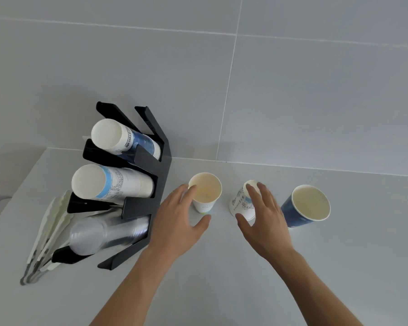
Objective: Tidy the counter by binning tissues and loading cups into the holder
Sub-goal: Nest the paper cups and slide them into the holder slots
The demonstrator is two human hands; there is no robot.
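A black cup holder [149,184] stands at the left of the white counter, with stacked cups lying in its three tiers. An upright white paper cup [205,192] stands just right of it. My left hand [177,224] is spread around that cup, fingertips at its rim and thumb below it. An upside-down white printed cup [242,204] stands further right. My right hand [266,215] reaches over it with fingers on its side and thumb near its rim. A blue cup [306,207] stands upright at the far right, untouched.
White wrapped packets [50,231] lie fanned out on the counter left of the holder. A grey tiled wall [269,90] rises behind the counter. The counter's left edge [12,198] falls away beside the holder.
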